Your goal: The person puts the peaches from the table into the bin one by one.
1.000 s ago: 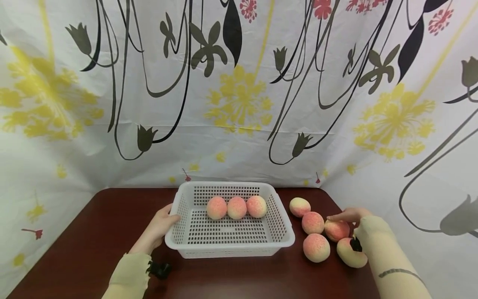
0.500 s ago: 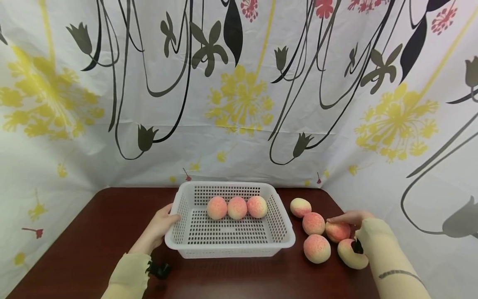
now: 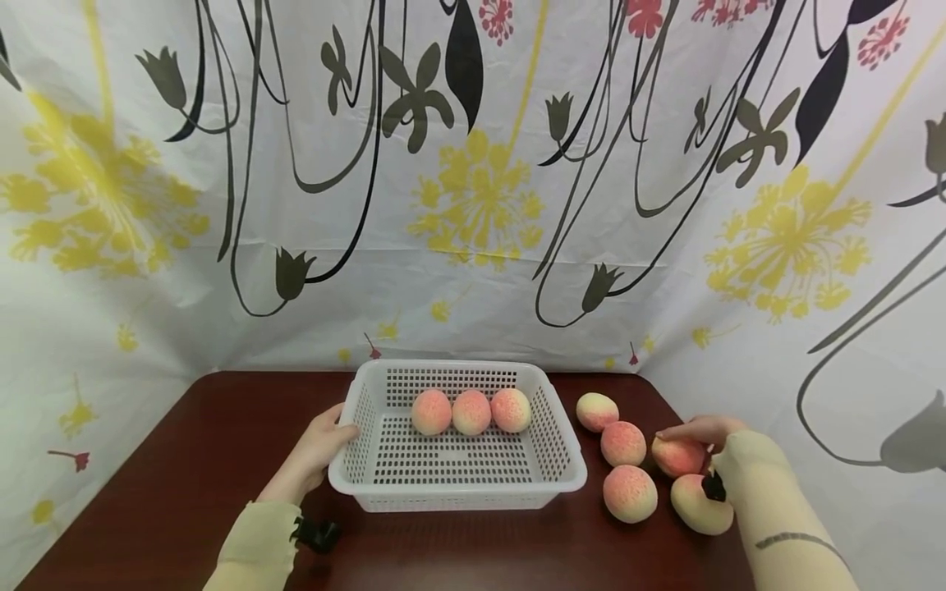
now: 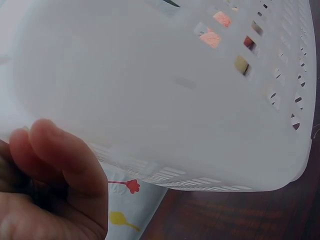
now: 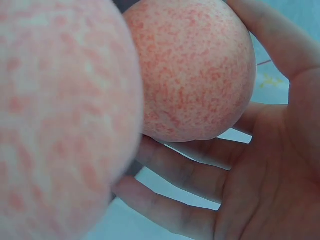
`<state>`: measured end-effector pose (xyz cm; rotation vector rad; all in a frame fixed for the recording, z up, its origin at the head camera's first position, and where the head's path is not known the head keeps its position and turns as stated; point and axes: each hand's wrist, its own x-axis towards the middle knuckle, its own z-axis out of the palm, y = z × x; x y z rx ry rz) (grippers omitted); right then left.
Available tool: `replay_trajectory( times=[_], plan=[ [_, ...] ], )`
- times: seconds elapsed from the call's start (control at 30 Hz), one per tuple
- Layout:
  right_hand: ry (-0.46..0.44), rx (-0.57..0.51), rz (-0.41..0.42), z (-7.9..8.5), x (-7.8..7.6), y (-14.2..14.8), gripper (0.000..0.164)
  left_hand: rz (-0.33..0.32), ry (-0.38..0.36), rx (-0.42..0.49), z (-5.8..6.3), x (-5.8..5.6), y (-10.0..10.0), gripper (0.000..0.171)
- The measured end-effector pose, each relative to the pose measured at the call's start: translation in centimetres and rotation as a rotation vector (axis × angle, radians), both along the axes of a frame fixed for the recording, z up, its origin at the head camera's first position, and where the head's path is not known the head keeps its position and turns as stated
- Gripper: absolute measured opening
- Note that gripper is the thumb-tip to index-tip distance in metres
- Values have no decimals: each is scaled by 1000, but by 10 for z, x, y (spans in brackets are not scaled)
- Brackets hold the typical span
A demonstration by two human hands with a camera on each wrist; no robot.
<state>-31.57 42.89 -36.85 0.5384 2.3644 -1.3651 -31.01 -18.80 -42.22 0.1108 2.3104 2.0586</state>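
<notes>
My left hand point(image 3: 323, 447) holds the left end of a white plastic basket point(image 3: 458, 490), thumb over the rim. In the left wrist view its curled fingers point(image 4: 65, 155) lie against the pale basket wall point(image 4: 135, 100). Three pink-and-cream peaches sit in a row inside, with the middle peach point(image 3: 471, 412) between two others. Over on the right, my right hand point(image 3: 708, 430) grips a peach point(image 3: 677, 457) from above and behind. The right wrist view shows this peach point(image 5: 195, 70) between thumb and fingers, while a nearer peach point(image 5: 60, 115) fills the left side.
Several loose peaches lie right of the basket: a pale peach point(image 3: 596, 411) at the back, a pink peach point(image 3: 623, 444), a front peach point(image 3: 630, 494) and a yellowish peach point(image 3: 700, 505) beneath the right wrist. A flowered cloth point(image 3: 473, 312) hangs behind the dark red table point(image 3: 244, 427).
The right hand and its peach have shifted slightly right, and a gap has opened between that peach and the pink one beside it. The left hand keeps its hold on the basket.
</notes>
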Motion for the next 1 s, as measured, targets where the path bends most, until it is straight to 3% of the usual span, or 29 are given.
replay_trajectory(
  times=[0.2, 0.27, 0.4, 0.5, 0.73, 0.83, 1.0],
  plan=[
    [50, -111, -24, 32, 41, -30, 24, -8, 16, -4, 0, -2, -1, 55],
    [83, -93, -12, 41, 45, -34, 24, -4, 16, -10, -1, -2, -1, 55],
    [85, 13, 13, 53, 32, -28, 27, -10, 13, 1, -2, -1, -2, 55],
    [34, 82, 49, 56, 18, -19, 30, -18, 11, 10, -3, -2, -1, 56],
    [69, 355, 402, 68, -8, -14, 30, -8, 12, 5, -3, -2, -1, 56],
    [62, 344, 446, 70, -15, -16, 32, -11, 15, 7, -3, -2, -1, 57],
    [63, 333, 449, 78, -21, -28, 31, -13, 21, 18, -4, -1, -1, 57]
  ],
)
